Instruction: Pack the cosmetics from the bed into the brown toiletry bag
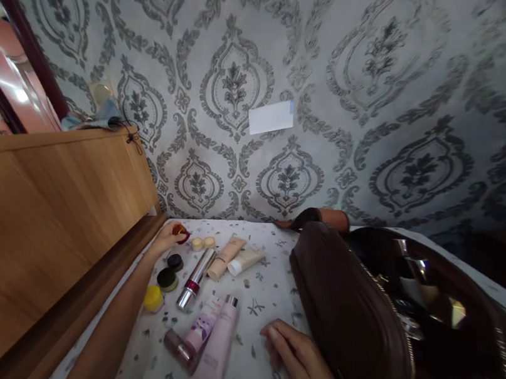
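My left hand (164, 239) reaches to the far left of the patterned sheet, its fingers closed round a small red-and-gold container (181, 230). My right hand (305, 362) rests beside the brown cosmetic bag (346, 302), loosely curled, with nothing visible in it. Near my left hand stand two small cream-coloured jars (198, 244), dark round jars (167, 279) and a yellow-lidded jar (153, 299). A silver tube with a red band (197, 279) lies beside a beige tube (227, 256) and a white-capped tube (246, 261). Closer in are pink tubes (216, 352) and a mauve-capped bottle (178, 347).
The bag lies unzipped, its lid folded left; shiny items (419, 285) show inside. Behind it sits a brown-and-black object (319, 217). A wooden panel (47, 214) borders the left, with cloth (94, 118) on top. Patterned wallpaper (237, 84) closes off the back.
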The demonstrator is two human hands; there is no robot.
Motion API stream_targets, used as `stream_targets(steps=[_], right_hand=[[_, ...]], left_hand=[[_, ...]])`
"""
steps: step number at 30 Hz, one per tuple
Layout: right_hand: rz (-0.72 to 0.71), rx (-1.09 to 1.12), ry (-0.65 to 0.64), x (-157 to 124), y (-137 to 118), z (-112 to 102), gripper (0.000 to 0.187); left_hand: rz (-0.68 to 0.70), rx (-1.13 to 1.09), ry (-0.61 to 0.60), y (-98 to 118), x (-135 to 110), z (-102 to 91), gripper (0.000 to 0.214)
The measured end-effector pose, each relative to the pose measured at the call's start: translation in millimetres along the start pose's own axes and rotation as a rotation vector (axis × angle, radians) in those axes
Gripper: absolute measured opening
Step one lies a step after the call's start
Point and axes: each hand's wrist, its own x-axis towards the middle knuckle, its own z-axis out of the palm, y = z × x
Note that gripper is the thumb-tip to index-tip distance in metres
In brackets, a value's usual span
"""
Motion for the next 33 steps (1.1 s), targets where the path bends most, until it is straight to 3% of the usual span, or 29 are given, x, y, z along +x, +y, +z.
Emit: stream_targets(steps=[8, 15, 19, 23, 28, 33], right_hand=[[-0.037, 0.033, 0.007, 1, -5, -1, 0.05], [-0.001, 0.149, 0.047, -1, -10, 2, 0.041], [0.17, 0.521, 0.018, 6, -15, 11, 0.048], [0.359, 0.931, -0.081, 13, -18, 18, 0.042], [0.452, 1.099, -0.142, 6, -14, 24, 0.036], [0.403, 1.18, -0.112, -5, -11, 23, 0.027]], left_hand=[[0.082, -0.179, -0.151, 69, -72, 35.4, 0.058], [0.059, -0.411, -0.291, 105, -137, 59.4, 0.062], [0.066, -0.473, -0.375, 118, -165, 68.2, 0.056], [0.056, -0.517, -0.436, 125, -188, 77.0, 0.058], [0.076, -0.529, -0.534, 126, -209, 85.5, 0.058], [0.05, -0.637, -0.452, 122, -223, 96.9, 0.055]])
